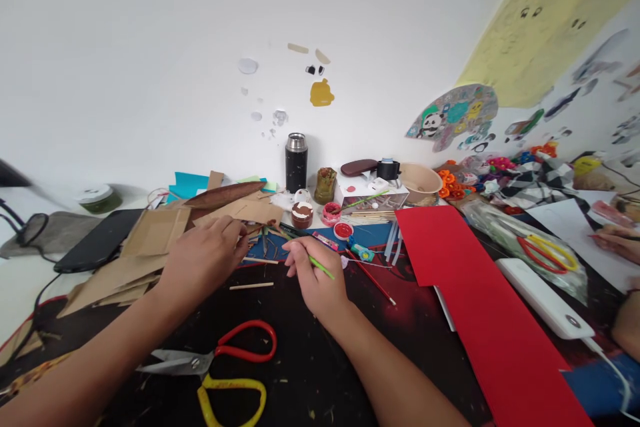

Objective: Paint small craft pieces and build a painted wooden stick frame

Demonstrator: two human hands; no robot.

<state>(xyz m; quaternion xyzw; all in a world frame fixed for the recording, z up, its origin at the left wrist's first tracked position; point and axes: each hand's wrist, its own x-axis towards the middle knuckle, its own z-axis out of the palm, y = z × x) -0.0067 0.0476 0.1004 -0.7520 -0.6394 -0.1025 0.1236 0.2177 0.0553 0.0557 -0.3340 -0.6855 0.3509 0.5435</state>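
My right hand [320, 280] is closed around a thin green stick [321, 267], like a brush or pen handle; its far tip is hard to make out. My left hand [213, 247] is to the left, back upward and fingers curled together beside a heap of dry brown scraps [265, 243]. Whatever its fingertips may hold is hidden. Two short pale wooden sticks lie between the hands, the nearer stick [251, 286] flat on the black mat. Below the left hand rest scissors [200, 365] with one red and one yellow handle, blades apart.
Cardboard pieces [150, 233] pile up at left beside a black phone [100, 240]. Behind the hands stand a black flask [297, 167] and a red paint pot [343, 231]. Red card [463, 267] and a white power strip [545, 297] lie right. Another person's hand [617, 240] is at the right edge.
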